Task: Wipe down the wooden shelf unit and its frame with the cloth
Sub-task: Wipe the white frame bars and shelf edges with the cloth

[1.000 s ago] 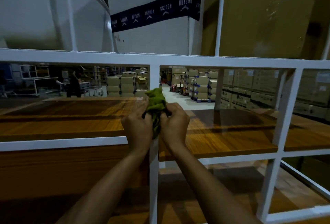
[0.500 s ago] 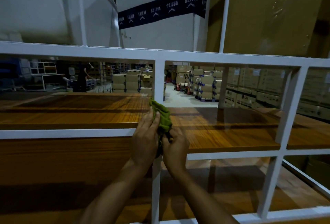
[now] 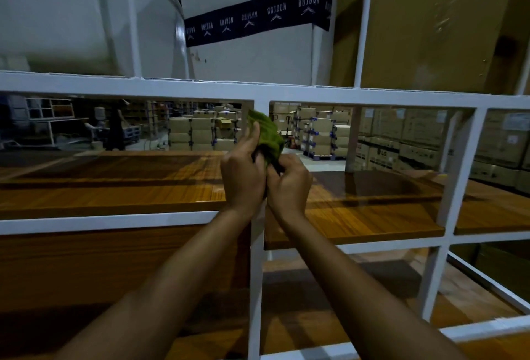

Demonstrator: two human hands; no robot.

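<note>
Two bare forearms enter from the bottom edge and converge at the centre of the view. The left hand [image 3: 242,176] and the right hand [image 3: 289,184] touch each other in front of the white upright [image 3: 255,288] of the shelf frame, which runs down directly beneath them, between the wrists. Both hands grip a crumpled green cloth [image 3: 268,135]: the left hand's fingers reach upward along its left side and curl against it, while the right hand's fingers are curled round its lower, darker folds. Most of the cloth stands above the fingertips, bunched over the upright just beneath the upper rail [image 3: 172,88]; whether it presses on the metal cannot be told, as the hands hide the contact. Just below the left wrist, extending to that hand's outer side, is the white front rail [image 3: 100,223]. Behind it, level with the hands, lies the wooden shelf board [image 3: 114,196], its orange-brown grain glossy. A second board [image 3: 372,216] extends to the outer side of the right hand, bounded by a further upright [image 3: 456,176]. Under the forearms a lower board [image 3: 289,296] lies in shadow. Above the hands, on the upper rail, stand a white carton [image 3: 252,58] bearing handwritten letters and a dark printed band and, toward the right hand's side, a brown carton [image 3: 430,29]. Far beyond the hands, through the frame openings, are stacked cartons [image 3: 200,133] on a warehouse floor and a standing person [image 3: 116,127], too blurred for detail.
</note>
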